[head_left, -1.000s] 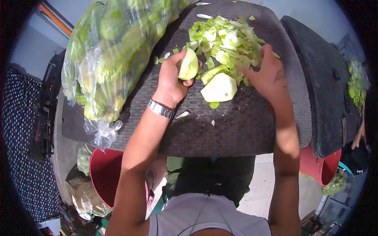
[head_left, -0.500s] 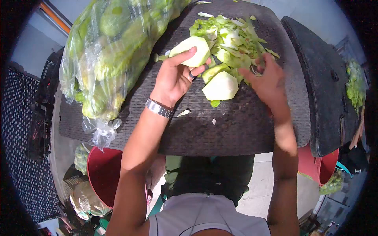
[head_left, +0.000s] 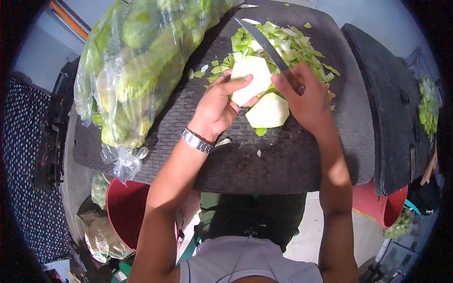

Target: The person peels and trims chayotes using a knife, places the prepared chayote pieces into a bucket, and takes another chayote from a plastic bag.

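Observation:
My left hand (head_left: pixel 219 101) is closed on a pale, peeled piece of fruit or vegetable (head_left: pixel 252 78), with the thumb across its face. In my right hand (head_left: pixel 304 94) is a knife (head_left: pixel 265 43), its blade pointing up and left over a heap of green and white peelings (head_left: pixel 299 49). Just below the held piece, a second pale peeled piece (head_left: pixel 269 112) lies on the dark woven tabletop (head_left: pixel 255 170), with green bits beside it. The knife's handle is mostly hidden by my fingers.
A clear plastic bag of green produce (head_left: pixel 141 70) lies along the table's left side. To the right stands a dark panel (head_left: pixel 391 108). Red tubs (head_left: pixel 125 207) are below the table on both sides, with bagged produce (head_left: pixel 429 104) at the far right.
The knife has come into view in my right hand, raised over the peelings. My left hand has turned the peeled piece face up and moved slightly right and down with it.

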Motion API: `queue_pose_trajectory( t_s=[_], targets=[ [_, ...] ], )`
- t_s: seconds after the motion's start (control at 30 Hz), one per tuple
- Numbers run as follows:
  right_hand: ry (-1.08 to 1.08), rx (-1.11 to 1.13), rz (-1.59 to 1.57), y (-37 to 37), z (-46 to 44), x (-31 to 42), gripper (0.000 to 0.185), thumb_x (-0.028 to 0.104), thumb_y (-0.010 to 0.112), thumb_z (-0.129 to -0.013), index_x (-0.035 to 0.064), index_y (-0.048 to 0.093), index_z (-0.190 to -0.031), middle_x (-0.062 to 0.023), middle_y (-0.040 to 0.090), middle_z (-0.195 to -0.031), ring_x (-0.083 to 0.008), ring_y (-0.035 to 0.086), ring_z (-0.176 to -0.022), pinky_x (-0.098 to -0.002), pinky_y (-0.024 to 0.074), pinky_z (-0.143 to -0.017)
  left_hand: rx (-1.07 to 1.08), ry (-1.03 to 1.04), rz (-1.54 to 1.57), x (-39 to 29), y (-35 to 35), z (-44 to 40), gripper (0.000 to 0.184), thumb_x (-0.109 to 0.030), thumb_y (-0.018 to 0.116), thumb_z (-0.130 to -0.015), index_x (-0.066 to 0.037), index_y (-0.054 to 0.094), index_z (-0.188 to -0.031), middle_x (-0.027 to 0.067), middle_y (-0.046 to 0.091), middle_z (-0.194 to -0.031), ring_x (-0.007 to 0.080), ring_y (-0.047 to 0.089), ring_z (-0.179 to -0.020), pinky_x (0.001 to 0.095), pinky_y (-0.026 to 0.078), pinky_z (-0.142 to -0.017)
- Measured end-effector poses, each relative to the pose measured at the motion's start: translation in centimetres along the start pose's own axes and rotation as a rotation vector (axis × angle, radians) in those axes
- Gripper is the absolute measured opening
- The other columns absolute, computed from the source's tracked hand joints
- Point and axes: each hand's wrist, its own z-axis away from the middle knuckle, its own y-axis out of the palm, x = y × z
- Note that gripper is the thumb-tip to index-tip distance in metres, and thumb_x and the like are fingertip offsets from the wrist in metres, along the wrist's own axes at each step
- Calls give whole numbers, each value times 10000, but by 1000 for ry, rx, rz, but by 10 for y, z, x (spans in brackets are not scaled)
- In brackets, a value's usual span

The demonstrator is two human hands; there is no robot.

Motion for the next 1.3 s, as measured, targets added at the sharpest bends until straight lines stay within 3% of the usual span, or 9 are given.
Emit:
queue_pose_trajectory(
  t_s=[0.1, 0.2, 0.33, 0.37, 0.5, 0.57, 0.7, 0.97, 1.3],
  targets=[
    [27, 49, -23, -4, 5, 4, 546, 532, 812, -860, 39, 602, -968, -112, 686, -754, -212, 687, -694, -388, 535, -656, 119, -10, -38, 5, 1, 3, 361, -93, 697, -972, 9, 600, -1304, 98, 711, -1200, 208, 702, -1064, 332, 590, -865],
    [-100, 46, 16, -3, 13, 7, 480, 400, 835, -872, 51, 625, -1127, -66, 682, -753, -113, 617, -643, -311, 497, -603, 235, 64, -60, 16, 3, 5, 313, -80, 701, -968, 12, 629, -1258, 91, 725, -1154, 207, 716, -993, 340, 585, -829],
    [-319, 64, 128, 2, 17, -3, 692, 513, 827, -838, 78, 574, -1312, -98, 665, -732, -219, 678, -645, -363, 533, -641, 147, 231, -626, 15, 8, 13, 206, 38, 591, -927, 24, 697, -1102, 67, 729, -960, 145, 691, -876, 317, 558, -775],
    [-311, 98, 124, 1, 19, 0, 744, 545, 818, -832, 86, 551, -1353, -108, 660, -730, -249, 691, -656, -377, 538, -648, 103, 346, -668, 18, 14, 15, 228, 59, 544, -905, 37, 692, -1076, 76, 728, -918, 141, 695, -819, 317, 565, -727],
    [-288, 188, 63, 1, 20, -3, 820, 620, 755, -855, 88, 490, -1420, -141, 651, -730, -313, 721, -691, -404, 542, -654, 233, 238, -515, 25, 9, 10, 239, 58, 557, -928, 44, 632, -1154, 82, 724, -927, 149, 702, -788, 305, 567, -673],
    [-312, 199, 64, 2, 20, -6, 787, 588, 741, -883, 74, 478, -1418, -152, 661, -739, -339, 725, -704, -414, 542, -660, 282, 207, -586, 23, 7, 11, 384, 29, 587, -951, 35, 528, -1331, 82, 726, -1022, 156, 716, -852, 313, 579, -731],
    [-297, 255, 8, 0, 18, -5, 702, 536, 717, -925, 50, 494, -1380, -181, 682, -783, -385, 726, -741, -426, 540, -667, 240, 333, -750, 19, 14, 17, 328, 40, 594, -963, 29, 530, -1285, 86, 718, -999, 164, 718, -796, 296, 575, -647],
    [-335, 157, 119, -6, 17, -4, 630, 543, 751, -893, 30, 612, -1231, -187, 693, -841, -364, 723, -766, -412, 534, -665, 319, 248, -549, 20, 13, 14, 123, -8, 618, -990, 48, 608, -1099, 118, 704, -831, 183, 696, -686, 284, 531, -526],
    [-334, 136, 176, -12, 12, -4, 599, 586, 727, -891, 30, 654, -1104, -202, 707, -874, -394, 722, -834, -450, 557, -730, 266, 29, -503, 10, 15, 16, 201, -111, 723, -961, 13, 629, -1089, 77, 694, -791, 146, 662, -607, 262, 502, -492]
  ],
)
